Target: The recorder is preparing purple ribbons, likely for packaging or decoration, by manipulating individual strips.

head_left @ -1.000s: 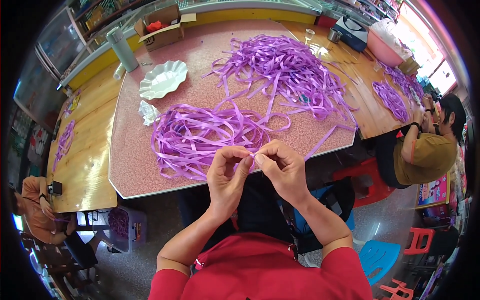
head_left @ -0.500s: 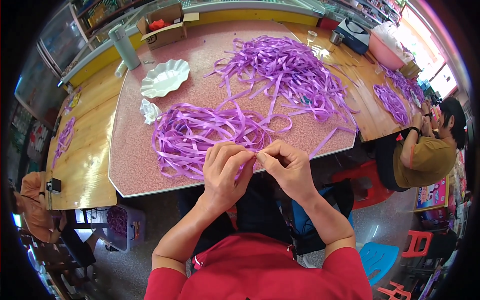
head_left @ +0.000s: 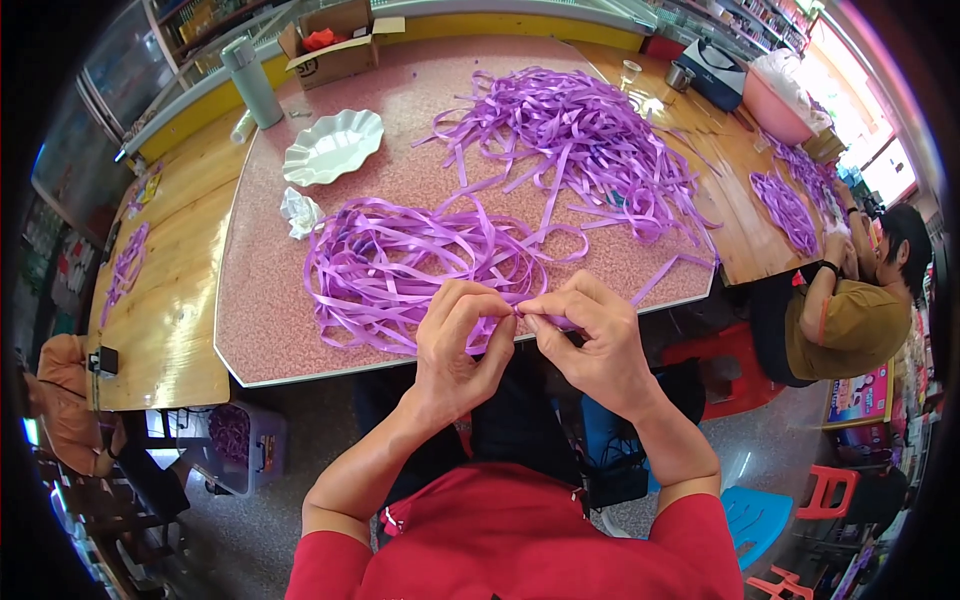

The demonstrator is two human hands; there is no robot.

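My left hand (head_left: 455, 345) and my right hand (head_left: 590, 340) meet at the fingertips just over the near edge of a pink speckled table (head_left: 270, 300). Between them they pinch a purple ribbon strip (head_left: 522, 312), with its end coming out past my right hand. Right behind my hands lies a looped pile of purple ribbon (head_left: 410, 265). A larger tangled heap of purple ribbon (head_left: 570, 140) lies farther back on the right.
A white scalloped dish (head_left: 330, 148), a crumpled tissue (head_left: 299, 212), a grey-green bottle (head_left: 252, 82) and an open cardboard box (head_left: 335, 45) sit at the table's far left. A person in a mustard shirt (head_left: 850, 320) works ribbon at the wooden table on the right. A purple crate (head_left: 240, 445) stands on the floor.
My hands stay together at the table edge, shifting slightly as the fingers work the ribbon strip. The piles have not moved.
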